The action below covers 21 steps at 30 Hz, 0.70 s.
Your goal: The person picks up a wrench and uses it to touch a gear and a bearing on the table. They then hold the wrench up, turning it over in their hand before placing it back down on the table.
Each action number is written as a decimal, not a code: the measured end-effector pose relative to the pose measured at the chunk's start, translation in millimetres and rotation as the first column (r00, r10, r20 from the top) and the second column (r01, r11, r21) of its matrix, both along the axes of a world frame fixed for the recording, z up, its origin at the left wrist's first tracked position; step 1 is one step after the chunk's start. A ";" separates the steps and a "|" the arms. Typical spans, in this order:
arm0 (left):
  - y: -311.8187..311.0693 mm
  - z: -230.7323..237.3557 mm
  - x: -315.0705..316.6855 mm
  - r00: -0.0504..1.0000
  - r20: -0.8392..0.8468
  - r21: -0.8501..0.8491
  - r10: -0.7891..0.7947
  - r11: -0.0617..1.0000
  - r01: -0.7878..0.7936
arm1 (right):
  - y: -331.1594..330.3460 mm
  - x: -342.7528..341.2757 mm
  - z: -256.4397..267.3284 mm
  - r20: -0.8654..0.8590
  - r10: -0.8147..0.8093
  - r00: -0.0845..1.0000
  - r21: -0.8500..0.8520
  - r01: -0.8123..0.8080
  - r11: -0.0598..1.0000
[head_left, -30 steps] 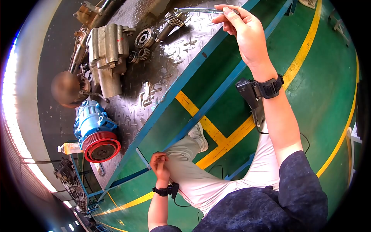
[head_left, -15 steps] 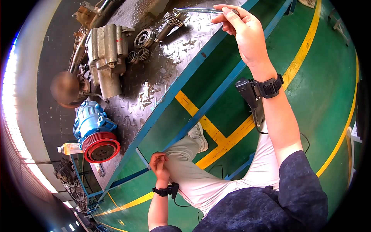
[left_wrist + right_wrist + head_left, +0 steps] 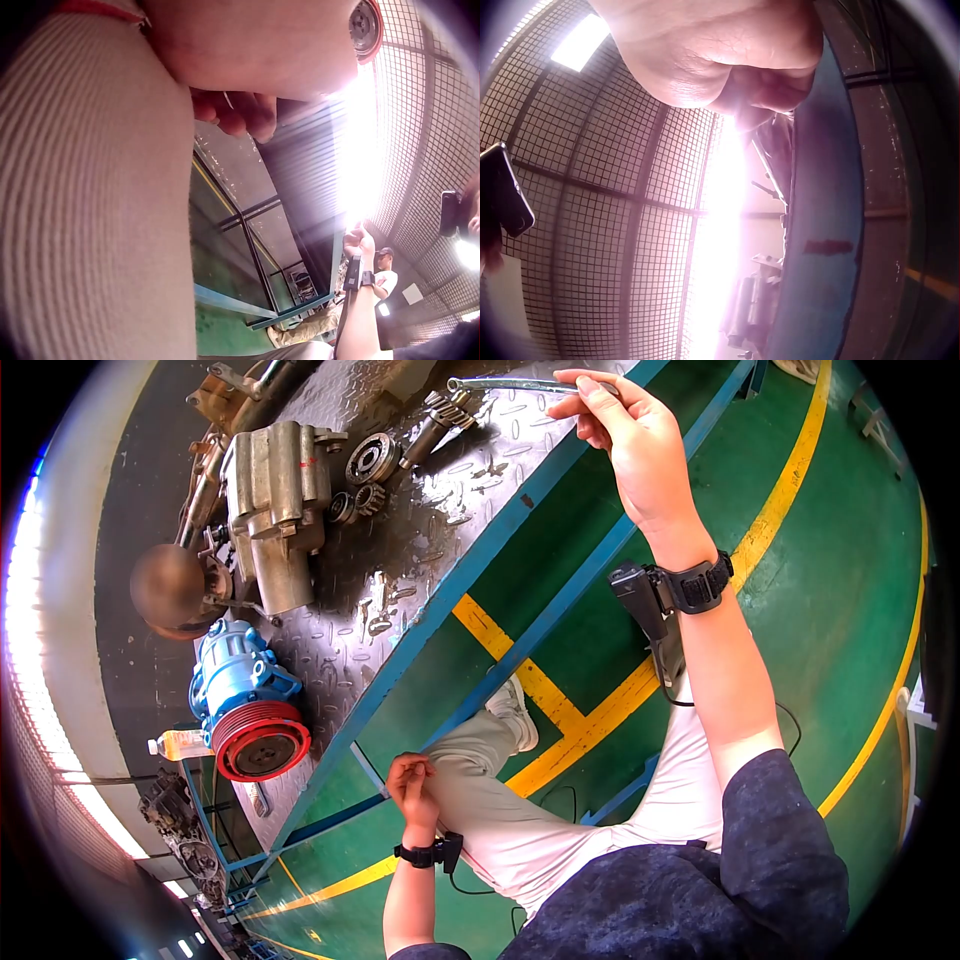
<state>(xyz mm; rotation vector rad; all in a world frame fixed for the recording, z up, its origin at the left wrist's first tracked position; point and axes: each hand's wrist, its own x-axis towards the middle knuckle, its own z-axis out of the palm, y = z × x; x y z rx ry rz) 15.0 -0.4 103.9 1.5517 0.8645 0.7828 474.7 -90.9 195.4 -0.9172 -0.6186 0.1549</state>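
At the top of the head view my right hand [image 3: 635, 445] pinches a shiny ring wrench [image 3: 510, 385] between thumb and fingers. The wrench's ring end reaches over the metal bench top [image 3: 480, 490], close to a toothed gear shaft [image 3: 437, 430]. My left hand [image 3: 412, 788] lies by my knee with its fingers loosely curled, holding nothing. In the left wrist view its fingers [image 3: 232, 120] hang beside the trouser leg. The right wrist view shows the back of the other hand [image 3: 727, 52], and the wrench is mostly hidden there.
On the bench stand a grey metal housing [image 3: 275, 500], a bearing [image 3: 373, 459], small gears [image 3: 372, 500] and a blue compressor [image 3: 240, 670] with a red pulley [image 3: 262, 742]. A bottle [image 3: 182, 744] is beside it. The blue bench edge [image 3: 430, 610] runs between bench and legs.
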 end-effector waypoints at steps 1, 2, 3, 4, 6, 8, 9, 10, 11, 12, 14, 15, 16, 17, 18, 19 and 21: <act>0.3 -0.1 -0.3 1.000 0.000 0.000 -0.001 1.000 0.001 | 0.0 -0.2 -0.2 -0.001 -0.004 1.000 -0.007 0.004 1.000; 0.5 -0.2 -0.6 1.000 -0.001 0.000 -0.001 1.000 0.001 | -0.2 -0.5 0.2 -0.001 -0.004 1.000 -0.008 0.004 1.000; 0.5 -0.1 -0.8 1.000 -0.004 0.001 -0.001 1.000 0.001 | -0.4 -0.9 0.8 -0.001 -0.004 1.000 -0.009 0.004 1.000; 0.5 0.0 -1.0 1.000 -0.007 0.002 -0.001 1.000 0.001 | -0.6 -1.2 1.1 -0.002 -0.004 1.000 -0.010 0.004 1.000; 0.3 0.2 -1.1 1.000 -0.009 0.002 0.000 1.000 0.000 | -0.5 -0.8 0.9 0.006 -0.001 1.000 -0.004 0.001 1.000; 0.1 0.3 -0.6 1.000 -0.008 0.002 0.003 1.000 -0.003 | -0.5 -0.6 0.5 0.004 0.000 1.000 -0.003 0.000 1.000; 0.2 0.1 -0.6 1.000 -0.007 0.002 0.006 1.000 -0.006 | -0.4 -0.5 0.0 0.000 0.000 1.000 -0.006 0.000 1.000; 0.3 -0.4 -0.7 1.000 -0.006 0.003 0.008 1.000 -0.008 | -0.3 -0.4 -0.2 -0.005 -0.001 1.000 -0.008 0.001 1.000; 0.5 -0.8 -0.9 1.000 -0.004 0.003 0.010 1.000 -0.010 | -0.5 -0.4 0.1 -0.010 0.001 1.000 0.018 0.000 1.000; 0.6 -1.1 -1.1 1.000 -0.005 0.004 0.010 1.000 -0.010 | -0.8 -0.5 0.8 -0.016 0.002 1.000 0.045 -0.001 0.999; 0.7 -1.4 -1.5 1.000 -0.007 0.005 0.011 1.000 -0.011 | -1.6 -2.7 7.4 -0.089 -0.011 0.996 0.084 0.018 0.996; 0.9 -1.2 -1.6 1.000 -0.007 0.006 0.007 1.000 -0.007 | -1.9 -4.1 13.1 -0.156 -0.024 0.987 0.096 0.039 0.995; 1.0 -0.9 -1.6 1.000 -0.006 0.007 0.003 1.000 -0.003 | -3.5 -5.8 18.9 -0.223 -0.036 0.974 0.107 0.061 0.992; 1.1 -0.7 -1.6 1.000 -0.005 0.008 0.000 1.000 0.000 | -8.7 -5.6 20.4 -0.194 -0.015 0.981 0.064 0.028 0.998; 1.0 -0.5 -1.6 1.000 -0.003 0.007 -0.002 1.000 0.002 | -8.9 -1.7 13.8 -0.179 -0.023 0.984 0.057 0.034 0.998; 0.9 -0.3 -1.7 1.000 -0.001 0.006 -0.003 1.000 0.003 | -6.4 1.8 7.4 -0.163 -0.031 0.986 0.050 0.039 0.998; 0.8 -0.1 -1.3 1.000 0.000 0.005 -0.005 1.000 0.005 | -6.5 7.6 -2.1 -0.151 -0.041 0.988 0.019 0.044 0.999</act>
